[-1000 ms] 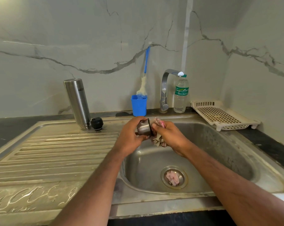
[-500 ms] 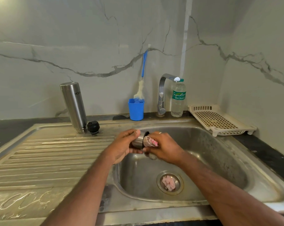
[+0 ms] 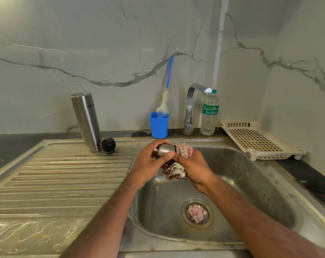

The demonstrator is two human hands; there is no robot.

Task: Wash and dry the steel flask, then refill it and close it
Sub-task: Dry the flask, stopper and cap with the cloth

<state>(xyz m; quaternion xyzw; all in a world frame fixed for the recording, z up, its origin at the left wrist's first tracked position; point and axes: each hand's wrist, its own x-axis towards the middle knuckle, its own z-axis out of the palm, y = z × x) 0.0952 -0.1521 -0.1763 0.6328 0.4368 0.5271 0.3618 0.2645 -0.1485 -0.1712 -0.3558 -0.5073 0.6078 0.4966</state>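
Over the sink basin (image 3: 251,183), the left hand (image 3: 146,164) grips a small steel cup-shaped cap (image 3: 165,149), fingers curled over its top and thumb beneath, its open end turned toward the right hand (image 3: 193,168). The right hand clutches a checked cloth (image 3: 183,150), a wad of which is pushed against the cap's mouth while the rest hangs bunched below the palm. The steel flask (image 3: 86,120) stands upside down, mouth down, on the drainboard (image 3: 55,183) at the back left, leaning slightly, with its black stopper (image 3: 108,145) just beside it on the right. Behind the sink, on the dark bench (image 3: 307,175), a blue cup (image 3: 159,125) holds a bottle brush (image 3: 166,94) with a blue handle that leans against the marble wall. The tap (image 3: 192,105) rises to the right of the cup, and a plastic water bottle (image 3: 209,112) with a green label stands just beside it. A cream perforated tray (image 3: 258,140) sits at the far right. A pinkish scrap (image 3: 195,213) lies in the drain strainer.
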